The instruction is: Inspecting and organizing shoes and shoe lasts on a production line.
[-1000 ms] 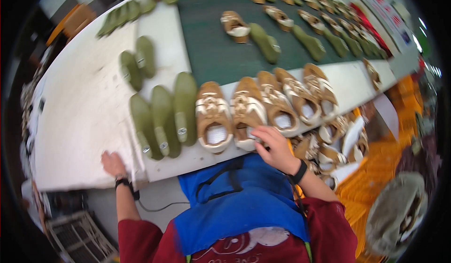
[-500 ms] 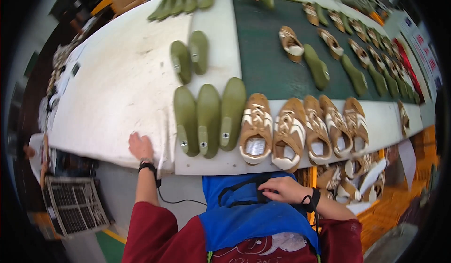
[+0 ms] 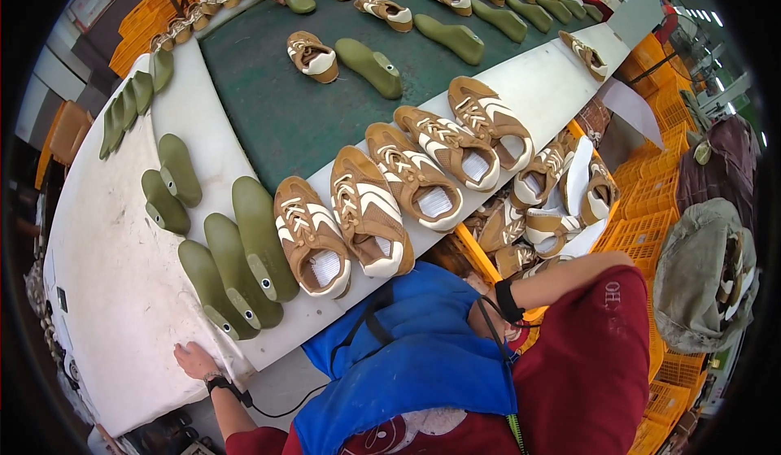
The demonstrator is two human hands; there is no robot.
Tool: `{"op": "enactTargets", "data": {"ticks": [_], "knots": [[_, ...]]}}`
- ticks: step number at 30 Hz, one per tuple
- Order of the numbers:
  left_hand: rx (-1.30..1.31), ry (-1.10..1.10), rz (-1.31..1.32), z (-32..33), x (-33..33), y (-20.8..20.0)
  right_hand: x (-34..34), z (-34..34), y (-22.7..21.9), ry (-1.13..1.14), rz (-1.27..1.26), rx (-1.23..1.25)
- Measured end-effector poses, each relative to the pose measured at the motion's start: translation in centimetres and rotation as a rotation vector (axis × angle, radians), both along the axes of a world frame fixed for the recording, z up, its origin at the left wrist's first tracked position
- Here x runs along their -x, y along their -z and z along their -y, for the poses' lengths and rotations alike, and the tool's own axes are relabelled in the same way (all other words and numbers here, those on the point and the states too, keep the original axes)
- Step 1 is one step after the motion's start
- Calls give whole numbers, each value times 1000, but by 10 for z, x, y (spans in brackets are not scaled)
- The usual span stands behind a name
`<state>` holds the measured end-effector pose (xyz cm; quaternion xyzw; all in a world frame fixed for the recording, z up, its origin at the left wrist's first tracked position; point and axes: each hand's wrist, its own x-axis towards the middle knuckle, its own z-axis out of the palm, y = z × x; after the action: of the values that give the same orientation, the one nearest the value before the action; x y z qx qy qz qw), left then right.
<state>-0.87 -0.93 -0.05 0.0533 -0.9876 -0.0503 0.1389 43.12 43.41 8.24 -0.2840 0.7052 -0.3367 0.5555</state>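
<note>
Resting open and empty, your left hand (image 3: pixel 195 361) touches the bench (image 3: pixel 102 243) near shoe lasts (image 3: pixel 237 269); your right hand (image 3: pixel 481 317) is too hidden to tell.

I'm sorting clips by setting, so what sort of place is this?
Most likely a shoe factory: green foot-shaped lasts lie beside a row of brown-and-white shoes on the bench, more of both sit on a dark green surface, and orange crates stand at the right.
</note>
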Motion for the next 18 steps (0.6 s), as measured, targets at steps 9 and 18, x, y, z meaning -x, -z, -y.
{"op": "enactTargets", "data": {"ticks": [9, 18], "knots": [[-19, 42, -12, -11, -4, -3, -5, -12, -2, -47, -63, 89], [-63, 106, -62, 44, 24, 37, 7, -15, 3, 202, -118, -165]]}}
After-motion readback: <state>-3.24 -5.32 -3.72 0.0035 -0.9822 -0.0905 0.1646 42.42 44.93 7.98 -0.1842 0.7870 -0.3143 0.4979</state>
